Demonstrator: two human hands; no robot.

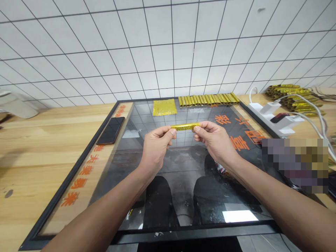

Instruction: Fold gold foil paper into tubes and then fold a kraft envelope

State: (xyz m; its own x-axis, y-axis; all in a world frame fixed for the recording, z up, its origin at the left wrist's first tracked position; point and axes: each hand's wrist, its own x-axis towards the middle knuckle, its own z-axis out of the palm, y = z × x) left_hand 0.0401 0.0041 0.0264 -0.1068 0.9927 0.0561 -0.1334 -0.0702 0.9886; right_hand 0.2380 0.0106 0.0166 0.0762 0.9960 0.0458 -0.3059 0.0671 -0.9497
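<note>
A thin roll of gold foil paper [185, 126] is held level above the glass panel, one end in each hand. My left hand [159, 141] pinches its left end between thumb and fingers. At the right end, my right hand [211, 136] grips it the same way. Beyond the hands, a flat stack of gold foil sheets [165, 107] lies on the glass. Beside that stack, a row of finished-looking gold rolls [208, 100] runs along the panel's far edge.
The black-framed glass panel [69, 175] with orange characters lies on a wooden table [26, 150]. A phone [111, 130] rests on its left side. To the right are a white power strip [265, 117] with cables and a pile of gold rolls [291, 99]. A tiled wall [183, 45] stands behind.
</note>
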